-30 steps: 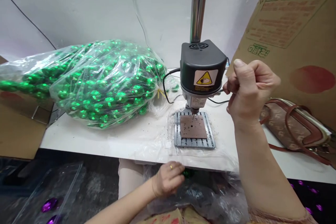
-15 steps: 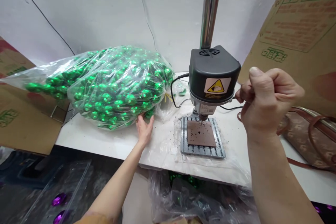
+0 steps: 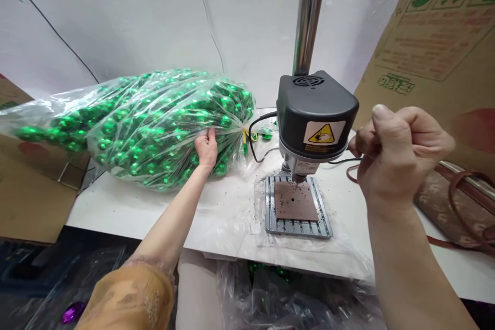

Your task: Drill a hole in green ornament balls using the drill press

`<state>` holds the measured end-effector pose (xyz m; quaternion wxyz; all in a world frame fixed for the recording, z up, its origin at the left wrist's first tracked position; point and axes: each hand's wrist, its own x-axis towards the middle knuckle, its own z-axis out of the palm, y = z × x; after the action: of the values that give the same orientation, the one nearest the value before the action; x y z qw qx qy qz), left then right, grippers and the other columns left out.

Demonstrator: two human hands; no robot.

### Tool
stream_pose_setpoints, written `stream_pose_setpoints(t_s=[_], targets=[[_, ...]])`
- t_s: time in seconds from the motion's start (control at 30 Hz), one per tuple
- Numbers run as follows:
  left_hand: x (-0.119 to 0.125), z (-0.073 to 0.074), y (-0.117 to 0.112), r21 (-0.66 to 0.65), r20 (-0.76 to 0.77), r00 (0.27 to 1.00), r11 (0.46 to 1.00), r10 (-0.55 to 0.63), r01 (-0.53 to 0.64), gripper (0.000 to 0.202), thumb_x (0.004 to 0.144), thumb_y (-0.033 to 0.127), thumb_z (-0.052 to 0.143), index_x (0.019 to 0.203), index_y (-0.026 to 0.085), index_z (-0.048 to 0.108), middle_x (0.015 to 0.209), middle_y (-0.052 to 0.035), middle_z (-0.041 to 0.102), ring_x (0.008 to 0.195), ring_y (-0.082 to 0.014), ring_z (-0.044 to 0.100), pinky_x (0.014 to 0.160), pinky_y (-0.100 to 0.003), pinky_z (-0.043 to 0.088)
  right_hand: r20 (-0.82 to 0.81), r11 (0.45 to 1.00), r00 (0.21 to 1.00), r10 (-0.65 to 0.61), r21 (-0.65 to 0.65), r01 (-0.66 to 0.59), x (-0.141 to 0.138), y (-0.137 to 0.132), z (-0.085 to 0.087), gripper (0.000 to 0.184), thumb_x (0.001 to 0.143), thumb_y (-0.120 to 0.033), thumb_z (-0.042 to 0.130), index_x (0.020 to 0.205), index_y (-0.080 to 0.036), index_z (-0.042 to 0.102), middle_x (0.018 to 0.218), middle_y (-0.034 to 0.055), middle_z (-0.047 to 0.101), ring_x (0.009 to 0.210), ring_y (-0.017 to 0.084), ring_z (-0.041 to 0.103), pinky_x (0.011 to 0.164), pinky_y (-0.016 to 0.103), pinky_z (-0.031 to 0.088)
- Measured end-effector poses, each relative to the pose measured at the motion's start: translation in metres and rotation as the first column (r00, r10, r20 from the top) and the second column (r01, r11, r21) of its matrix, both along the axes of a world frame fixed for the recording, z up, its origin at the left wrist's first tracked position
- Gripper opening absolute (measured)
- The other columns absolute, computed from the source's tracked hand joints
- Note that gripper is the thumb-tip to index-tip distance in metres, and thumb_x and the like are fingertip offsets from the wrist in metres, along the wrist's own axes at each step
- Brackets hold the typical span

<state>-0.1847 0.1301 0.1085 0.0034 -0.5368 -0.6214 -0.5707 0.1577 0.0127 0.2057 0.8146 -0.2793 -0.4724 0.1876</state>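
Note:
My left hand (image 3: 207,147) reaches across the white table (image 3: 127,201) and presses on the clear plastic bag of shiny green beads (image 3: 135,124), its fingers curled into the plastic near the tied neck. My right hand (image 3: 402,152) is a closed fist around the thin lever on the right side of the small bench drill (image 3: 316,113). The drill's grey head sits low over a brown pad (image 3: 296,201) with a hole, on the ribbed metal base (image 3: 297,227).
A chrome column (image 3: 309,10) rises behind the drill. Large cardboard boxes (image 3: 436,46) stand at right and left (image 3: 27,201). A brown handbag (image 3: 452,206) lies at right. Plastic bags (image 3: 278,299) hang below the table edge. A black cable (image 3: 257,134) loops beside the drill.
My left hand rose from below the table edge, went flat onto the table, then moved up onto the bead bag. My right fist stayed on the lever.

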Motion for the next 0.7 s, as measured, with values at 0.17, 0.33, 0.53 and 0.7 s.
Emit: stream_pose_setpoints(t_s=[0.17,0.33,0.53,0.7], targets=[[-0.001,0.017,0.004,0.007,0.254,0.929,0.961,-0.271,0.278,0.044,0.096,0.053,0.052,0.076,0.016,0.066,0.066,-0.0041,0.068,0.063,-0.0174,0.067,0.066,-0.029,0.057,-0.006,1.000,1.000,-0.003,0.007,0.004,-0.001,0.000,0.000,0.040,0.082,-0.025,0.069,0.054,-0.021,0.040,0.043,-0.0094,0.040,0.037,0.006,0.036,0.038,0.026,0.030],[-0.007,0.025,-0.007,-0.250,0.173,0.929,0.898,-0.328,0.363,0.045,0.091,0.052,0.060,0.062,0.019,0.060,0.054,-0.0026,0.063,0.048,-0.0155,0.060,0.049,-0.025,0.051,-0.021,1.000,1.000,-0.001,0.006,0.001,-0.003,0.002,0.001,0.040,0.082,-0.025,0.069,0.054,-0.021,0.040,0.042,-0.0091,0.041,0.037,0.005,0.036,0.037,0.025,0.028],[-0.008,0.051,-0.010,-0.391,0.223,0.888,0.797,-0.402,0.460,0.041,0.088,0.049,0.065,0.063,0.017,0.060,0.054,-0.0036,0.064,0.047,-0.0165,0.062,0.051,-0.027,0.054,-0.032,1.000,0.999,-0.011,0.011,0.011,-0.002,0.002,0.001,0.039,0.082,-0.024,0.068,0.055,-0.021,0.041,0.042,-0.0091,0.042,0.036,0.005,0.035,0.036,0.025,0.028],[-0.004,0.057,-0.009,-0.356,0.307,0.838,0.763,-0.450,0.540,0.047,0.088,0.057,0.064,0.064,0.017,0.061,0.050,-0.0038,0.063,0.040,-0.0143,0.057,0.043,-0.024,0.050,-0.018,1.000,1.000,-0.009,0.017,0.009,-0.001,0.002,0.000,0.041,0.083,-0.026,0.069,0.055,-0.022,0.040,0.042,-0.0094,0.040,0.037,0.005,0.035,0.037,0.025,0.029]])
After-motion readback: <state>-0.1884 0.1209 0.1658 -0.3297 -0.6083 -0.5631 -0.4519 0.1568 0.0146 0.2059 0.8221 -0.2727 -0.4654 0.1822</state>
